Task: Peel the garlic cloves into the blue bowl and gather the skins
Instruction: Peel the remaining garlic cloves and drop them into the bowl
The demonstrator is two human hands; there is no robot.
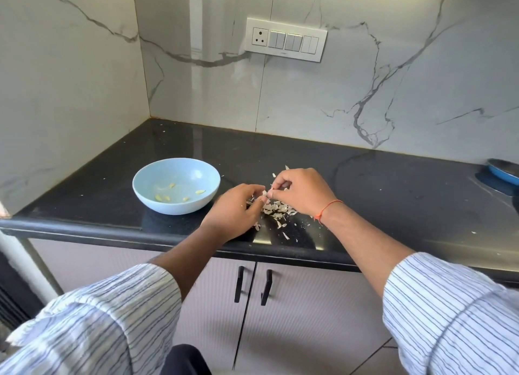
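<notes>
A pale blue bowl (146, 182) stands on the black counter, left of my hands, and holds several peeled yellowish garlic cloves (200, 191). Right of the bowl lies a loose heap of papery white garlic skins (276, 208). Both hands hover just above that heap. My left hand (236, 211) and my right hand (302, 190) meet fingertip to fingertip, pinching a small white garlic clove (264, 192) between them. Most of the clove is hidden by the fingers. An orange thread circles my right wrist.
The black counter (393, 195) ends in a rounded front edge close to my forearms, with stray skins (285, 235) near it. A blue pan (504, 173) sits at the far right. Marble walls close the back and left. Cabinet doors with black handles (240, 283) are below.
</notes>
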